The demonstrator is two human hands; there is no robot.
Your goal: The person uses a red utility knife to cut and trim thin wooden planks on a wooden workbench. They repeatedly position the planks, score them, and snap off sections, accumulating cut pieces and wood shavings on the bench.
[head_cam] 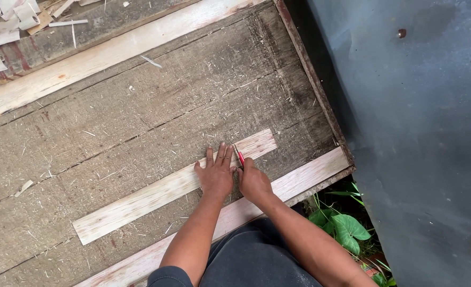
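The left hand (216,172) lies flat, fingers spread, pressing the strip (156,194) onto the workbench (140,106). The right hand (253,180), just beside it, pinches a red pencil (240,157), tip touching the strip. Green leaves (342,223) show below the bench edge.

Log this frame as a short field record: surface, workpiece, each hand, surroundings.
surface: weathered plank bench, littered with sawdust
workpiece: pale wood strip, lying flat and diagonal
left hand: left hand pressed flat on the strip, fingers spread
right hand: right hand holding a red pen, tip at the strip
other wood: long pale boards along far and near edges; wood scraps top left
surroundings: grey metal sheet, green leaves
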